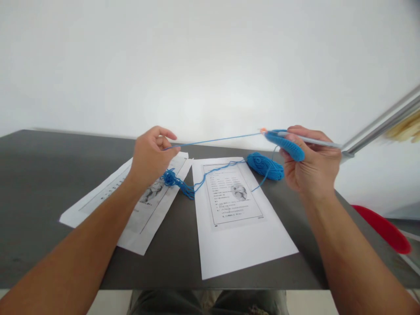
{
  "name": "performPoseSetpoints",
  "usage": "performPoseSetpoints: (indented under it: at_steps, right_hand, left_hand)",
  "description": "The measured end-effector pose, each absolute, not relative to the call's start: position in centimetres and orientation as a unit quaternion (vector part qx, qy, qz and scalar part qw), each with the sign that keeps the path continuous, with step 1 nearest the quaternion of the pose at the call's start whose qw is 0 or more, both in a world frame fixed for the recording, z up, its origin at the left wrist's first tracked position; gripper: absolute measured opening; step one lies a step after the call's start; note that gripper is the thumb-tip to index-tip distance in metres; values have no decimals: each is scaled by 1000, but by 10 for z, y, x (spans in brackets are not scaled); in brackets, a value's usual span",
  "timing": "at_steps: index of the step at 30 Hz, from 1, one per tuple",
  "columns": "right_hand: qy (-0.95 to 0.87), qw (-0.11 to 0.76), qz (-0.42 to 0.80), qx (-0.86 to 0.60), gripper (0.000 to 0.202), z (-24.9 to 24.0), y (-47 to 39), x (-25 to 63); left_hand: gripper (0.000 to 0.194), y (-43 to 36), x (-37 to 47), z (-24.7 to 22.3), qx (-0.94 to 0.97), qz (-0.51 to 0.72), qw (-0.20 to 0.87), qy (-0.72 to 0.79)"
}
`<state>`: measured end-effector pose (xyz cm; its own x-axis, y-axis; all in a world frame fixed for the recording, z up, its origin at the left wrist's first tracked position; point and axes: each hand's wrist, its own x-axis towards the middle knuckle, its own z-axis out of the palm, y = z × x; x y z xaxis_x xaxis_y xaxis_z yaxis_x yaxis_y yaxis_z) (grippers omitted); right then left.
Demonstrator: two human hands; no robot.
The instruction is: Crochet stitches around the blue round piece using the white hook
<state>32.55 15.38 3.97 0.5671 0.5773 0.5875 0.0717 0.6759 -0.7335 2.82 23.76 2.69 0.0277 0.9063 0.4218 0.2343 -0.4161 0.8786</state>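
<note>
My left hand point(154, 153) pinches a blue yarn strand point(219, 139), which runs taut to a blue knitted piece point(287, 145) on the right. My right hand point(311, 162) is closed around that piece and a thin grey crochet hook point(315, 141). A small orange bit point(263, 130) shows at the left end of the piece. Behind my right hand, a blue yarn ball point(265, 166) lies on the table. A loose blue tangle point(169, 177) rests just right of my left wrist, with strands crossing toward the ball.
Two printed sheets, the left sheet point(131, 236) and the right sheet point(243, 249), lie on the dark table point(39, 175). A white wall stands behind. At the right are a metal pole point(383, 120) and a red rounded object point(382, 227).
</note>
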Motion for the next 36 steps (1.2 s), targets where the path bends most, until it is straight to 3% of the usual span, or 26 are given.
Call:
performPoseSetpoints:
  at_steps: [5, 9, 17, 19, 23, 27, 29, 31, 36]
  right_hand:
    - [-461, 804, 154, -342, 21, 63, 150, 316]
    - [-486, 811, 115, -305, 16, 83, 151, 319]
    - [-458, 842, 46, -283, 26, 105, 151, 358]
    - [-453, 846, 40, -279, 25, 103, 146, 360]
    - [-453, 839, 29, -299, 24, 101, 136, 361]
    - [-447, 843, 6, -300, 28, 104, 127, 368]
    - [-436, 849, -6, -300, 31, 105, 122, 375]
    - [-416, 854, -14, -313, 35, 105, 117, 382]
    - [-349, 869, -28, -351, 42, 100, 103, 404]
  left_hand:
    - [18, 247, 2, 53, 611, 549, 309, 480]
    - [18, 247, -22, 64, 653, 485, 333, 477]
    - [28, 239, -27, 19, 778, 265, 287, 492]
    - [28, 234, -17, 6, 784, 266, 284, 483]
    - [8, 227, -5, 1, 794, 265, 280, 470]
    - [9, 235, -15, 32, 780, 308, 278, 468]
    - [9, 242, -27, 50, 695, 442, 331, 461]
    - [11, 246, -39, 62, 663, 478, 346, 460]
    - [15, 243, -69, 50, 614, 495, 351, 505]
